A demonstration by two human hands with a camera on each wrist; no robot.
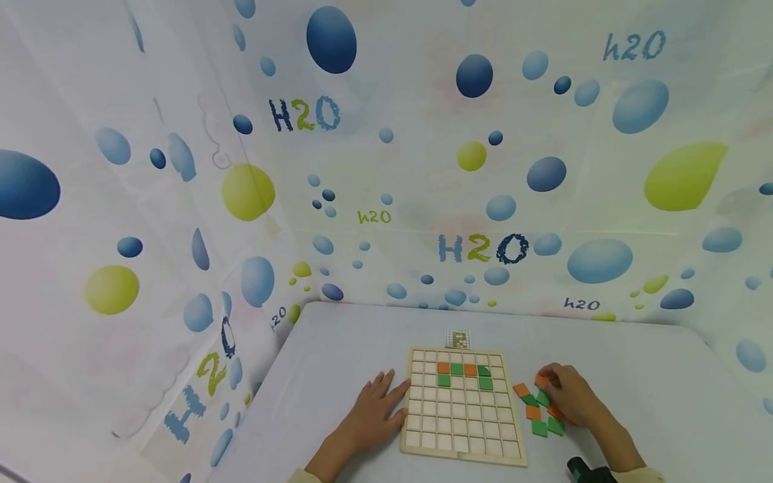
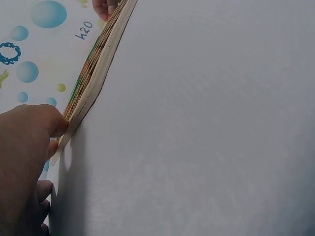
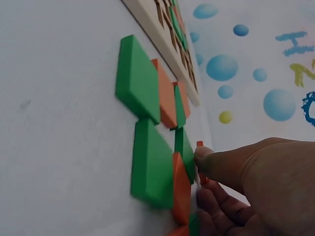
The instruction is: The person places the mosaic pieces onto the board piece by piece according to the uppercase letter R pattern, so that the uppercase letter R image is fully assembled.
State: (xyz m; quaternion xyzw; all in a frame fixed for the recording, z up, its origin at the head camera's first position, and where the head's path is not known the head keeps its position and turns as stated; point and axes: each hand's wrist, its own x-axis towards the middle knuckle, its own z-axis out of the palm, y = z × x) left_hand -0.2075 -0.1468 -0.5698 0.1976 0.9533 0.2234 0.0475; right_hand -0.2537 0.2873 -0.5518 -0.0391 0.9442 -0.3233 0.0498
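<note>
My left hand [image 1: 376, 414] lies on the table with fingers spread, its fingertips and thumb at the left edge of the wooden grid board [image 1: 435, 451]. In the left wrist view the thumb touches the board's side [image 2: 96, 83]. Orange and green tiles sit in some upper cells of the board. Over the loose tiles on the right, my right hand [image 1: 570, 396] pinches an orange tile [image 3: 203, 178] between thumb and fingers. Close below it lie several loose pieces, among them a green tile [image 1: 539, 428] and an orange tile [image 1: 533, 412]; the hand partly hides others.
A small pattern card [image 1: 457, 339] lies just behind the board. The white table [image 1: 350, 335] meets a wall sheet printed with blue and green drops. A black object [image 1: 582, 469] shows by the right wrist at the front edge.
</note>
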